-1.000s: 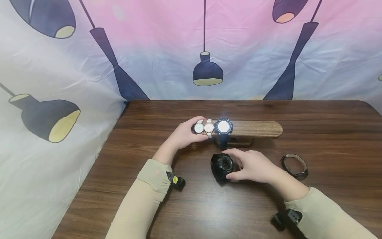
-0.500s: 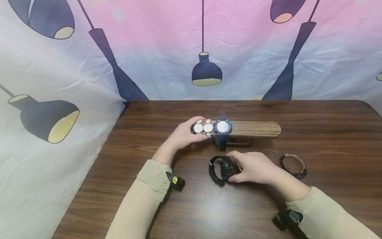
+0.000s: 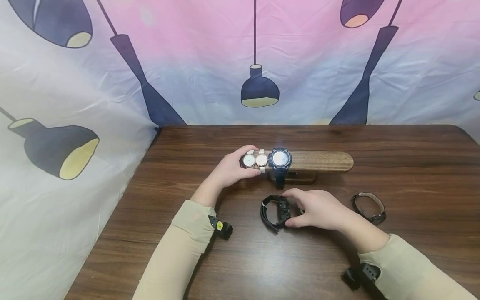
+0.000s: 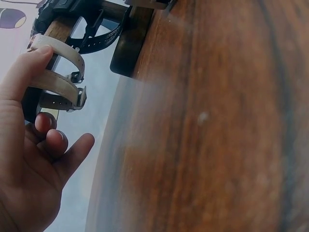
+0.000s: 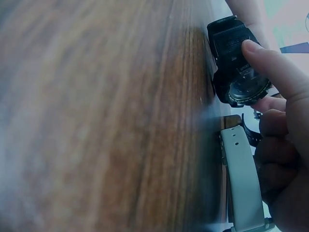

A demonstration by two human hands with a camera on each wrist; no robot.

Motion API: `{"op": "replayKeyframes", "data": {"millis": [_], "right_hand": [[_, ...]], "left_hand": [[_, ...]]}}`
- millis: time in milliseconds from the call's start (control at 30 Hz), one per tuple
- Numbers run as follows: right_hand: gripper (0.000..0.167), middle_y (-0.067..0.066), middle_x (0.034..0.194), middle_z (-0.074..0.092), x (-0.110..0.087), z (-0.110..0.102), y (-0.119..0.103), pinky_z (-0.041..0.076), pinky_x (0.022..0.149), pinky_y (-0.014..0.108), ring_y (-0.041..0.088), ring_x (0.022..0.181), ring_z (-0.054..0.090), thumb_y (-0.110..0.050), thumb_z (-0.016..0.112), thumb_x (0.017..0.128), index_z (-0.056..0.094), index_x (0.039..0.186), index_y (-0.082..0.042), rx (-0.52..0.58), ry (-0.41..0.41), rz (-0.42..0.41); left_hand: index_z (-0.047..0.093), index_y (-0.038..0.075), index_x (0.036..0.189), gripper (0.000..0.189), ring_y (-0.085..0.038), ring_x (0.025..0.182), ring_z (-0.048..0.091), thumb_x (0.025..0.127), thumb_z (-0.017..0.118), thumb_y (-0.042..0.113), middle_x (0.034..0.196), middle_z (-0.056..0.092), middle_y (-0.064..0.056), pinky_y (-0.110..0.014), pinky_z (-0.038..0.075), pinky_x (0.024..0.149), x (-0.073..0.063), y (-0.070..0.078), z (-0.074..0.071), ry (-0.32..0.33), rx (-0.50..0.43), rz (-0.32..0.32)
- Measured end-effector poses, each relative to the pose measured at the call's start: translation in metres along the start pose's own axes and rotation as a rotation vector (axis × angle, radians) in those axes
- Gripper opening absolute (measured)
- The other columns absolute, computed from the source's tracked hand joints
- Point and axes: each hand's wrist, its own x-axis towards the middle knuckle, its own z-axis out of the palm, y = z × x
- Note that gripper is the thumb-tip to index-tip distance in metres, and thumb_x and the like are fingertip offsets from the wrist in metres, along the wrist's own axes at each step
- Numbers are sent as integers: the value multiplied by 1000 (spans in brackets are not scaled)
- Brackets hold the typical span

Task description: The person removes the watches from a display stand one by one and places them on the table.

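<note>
My left hand grips the left end of a wooden watch stand. In the left wrist view its thumb lies against a white watch strap. Two white-strapped watches, one with a silver-white dial and one with a pinkish dial, sit side by side on the bar. A dark blue watch with a glaring face is to their right. In front of the stand, my right hand pinches a black watch by its case between thumb and fingers. Its looped strap points left.
Another watch, dark outside and pale inside its band, lies on its side to the right of my right hand. The brown wooden table ends at a hanging cloth printed with lamps.
The black watch has turned in my right hand, from its dial showing upward to its case edge-on with the strap loop visible. My left hand stays on the stand.
</note>
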Motion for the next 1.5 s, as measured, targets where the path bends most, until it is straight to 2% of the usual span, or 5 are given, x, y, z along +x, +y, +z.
{"op": "replayKeyframes", "data": {"millis": [433,600,733,1067,1500], "right_hand": [[66,-14,64,45,0,-5,0,35,54,24,1,56,39,-51,74,72,55,126,-16,31,-5,5],[69,-12,64,43,1,-9,1,33,50,23,2,54,35,-51,73,74,53,129,-15,50,33,5],[66,-13,63,42,1,-11,4,32,48,23,1,50,33,-47,74,75,53,129,-16,63,100,24],[53,-11,66,41,0,-19,15,33,50,24,3,53,35,-28,78,76,57,122,-10,57,363,19],[59,-3,77,47,2,-35,29,34,51,28,10,58,40,-32,74,79,53,128,-7,45,347,119]], "left_hand": [[49,27,131,63,-21,99,54,75,76,40,118,58,-4,-39,44,84,0,0,-1,-5,5,-8],[50,27,130,62,-21,99,54,74,76,40,117,58,-4,-39,44,84,0,0,0,-4,2,-9],[50,27,130,63,-21,99,54,74,76,40,117,58,-4,-39,44,84,0,1,0,-8,1,-8],[50,27,129,62,-20,98,54,74,76,40,116,59,-4,-38,44,84,1,1,-1,-3,9,-4],[51,28,130,62,-21,97,54,75,76,39,115,59,-5,-38,44,83,0,2,-1,-10,9,-5]]}}
